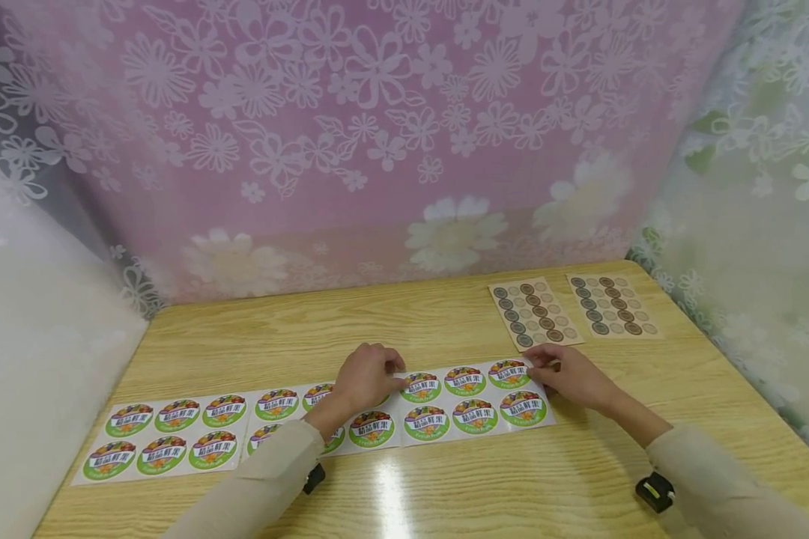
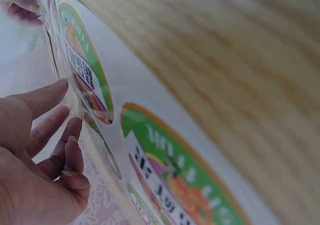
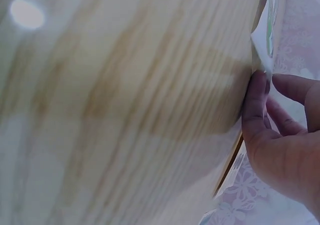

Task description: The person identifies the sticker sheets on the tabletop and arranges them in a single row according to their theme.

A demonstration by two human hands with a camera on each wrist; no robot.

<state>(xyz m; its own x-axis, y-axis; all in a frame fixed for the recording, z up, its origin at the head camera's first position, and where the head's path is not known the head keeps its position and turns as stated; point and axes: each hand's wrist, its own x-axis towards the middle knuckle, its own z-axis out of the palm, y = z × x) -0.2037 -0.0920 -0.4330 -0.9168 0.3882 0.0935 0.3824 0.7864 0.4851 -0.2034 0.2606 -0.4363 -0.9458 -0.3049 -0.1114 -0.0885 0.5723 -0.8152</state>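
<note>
Three white sheets of round fruit stickers lie end to end in a row: a left sheet [image 1: 150,433], a middle sheet [image 1: 372,428] and a right sheet [image 1: 474,414]. My left hand [image 1: 367,376] is at the upper edge, where middle and right sheets meet, covering part of the middle one. In the left wrist view, its thumb and fingertips [image 2: 64,85] come together at the sheet's edge. My right hand [image 1: 573,376] pinches the right sheet's upper right corner between thumb and fingers. That corner is slightly raised off the table in the right wrist view.
Two tan sheets of small round stickers, one nearer [image 1: 535,313] and one farther right [image 1: 612,305], lie at the table's back right. The wooden table [image 1: 472,486] meets a flowered pink cloth [image 1: 377,150] behind and pale cloths at both sides.
</note>
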